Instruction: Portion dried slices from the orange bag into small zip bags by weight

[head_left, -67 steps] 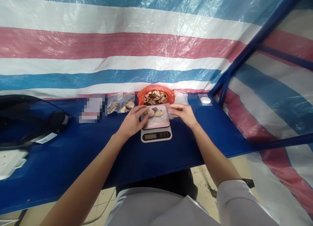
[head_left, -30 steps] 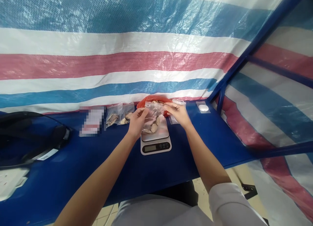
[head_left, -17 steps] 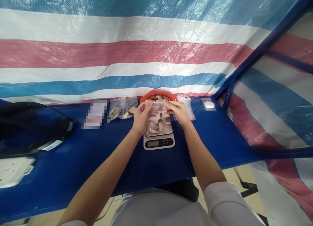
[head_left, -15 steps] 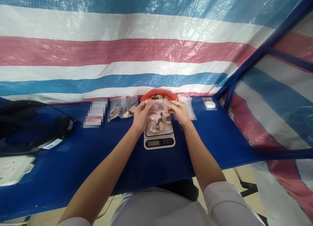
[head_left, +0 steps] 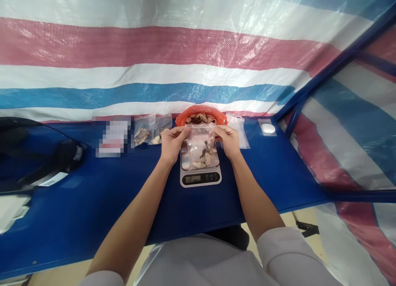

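A clear zip bag (head_left: pixel 199 147) with several pale and dark dried pieces in its lower part is held by its top edge between both hands. My left hand (head_left: pixel 172 143) pinches the bag's upper left corner. On the upper right corner my right hand (head_left: pixel 228 140) is closed with thumb and fingers. Beneath the bag stands a white digital kitchen scale (head_left: pixel 201 179); I cannot tell whether the bag rests on its plate. Just behind is an open red plastic bag (head_left: pixel 201 109) full of similar dried pieces (head_left: pixel 201 119).
Two filled zip bags (head_left: pixel 142 133) lie left of the scale, beside a blurred card (head_left: pixel 113 137). Flat clear bags (head_left: pixel 239 131) and a white round object (head_left: pixel 267 129) sit to the right. A black strapped device (head_left: pixel 62 162) and white power strip (head_left: pixel 12 209) occupy the blue table's (head_left: pixel 123 203) left.
The view has tilted and shifted slightly. Both hands still grip the zip bag's top edge, and more of the red bag's contents shows behind it.
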`<control>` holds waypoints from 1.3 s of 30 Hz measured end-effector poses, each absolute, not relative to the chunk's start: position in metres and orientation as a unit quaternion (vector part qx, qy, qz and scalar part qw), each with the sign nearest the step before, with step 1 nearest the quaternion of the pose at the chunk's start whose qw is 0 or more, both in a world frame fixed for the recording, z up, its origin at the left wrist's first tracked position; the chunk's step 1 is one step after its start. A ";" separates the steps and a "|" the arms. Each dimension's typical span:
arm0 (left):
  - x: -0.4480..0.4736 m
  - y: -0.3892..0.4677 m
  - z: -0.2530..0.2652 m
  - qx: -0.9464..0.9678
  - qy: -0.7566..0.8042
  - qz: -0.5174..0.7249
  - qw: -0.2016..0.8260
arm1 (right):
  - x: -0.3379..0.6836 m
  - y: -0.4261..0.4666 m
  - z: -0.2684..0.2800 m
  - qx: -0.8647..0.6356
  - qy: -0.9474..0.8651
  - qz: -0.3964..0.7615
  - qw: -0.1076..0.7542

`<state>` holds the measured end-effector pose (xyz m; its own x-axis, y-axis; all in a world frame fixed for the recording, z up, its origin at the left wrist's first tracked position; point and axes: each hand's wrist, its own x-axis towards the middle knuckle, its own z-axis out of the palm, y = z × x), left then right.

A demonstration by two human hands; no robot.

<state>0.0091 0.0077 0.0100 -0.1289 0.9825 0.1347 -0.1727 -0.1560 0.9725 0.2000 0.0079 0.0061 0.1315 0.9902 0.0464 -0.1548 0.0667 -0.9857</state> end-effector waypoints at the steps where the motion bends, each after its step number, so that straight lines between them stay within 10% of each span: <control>1: 0.008 0.007 0.010 0.456 0.442 0.608 0.476 | 0.199 0.007 0.006 -0.475 -0.439 0.488 0.586; 39: 0.004 0.003 -0.004 0.470 0.414 0.609 0.487 | 0.187 0.000 0.005 -0.424 -0.460 0.502 0.597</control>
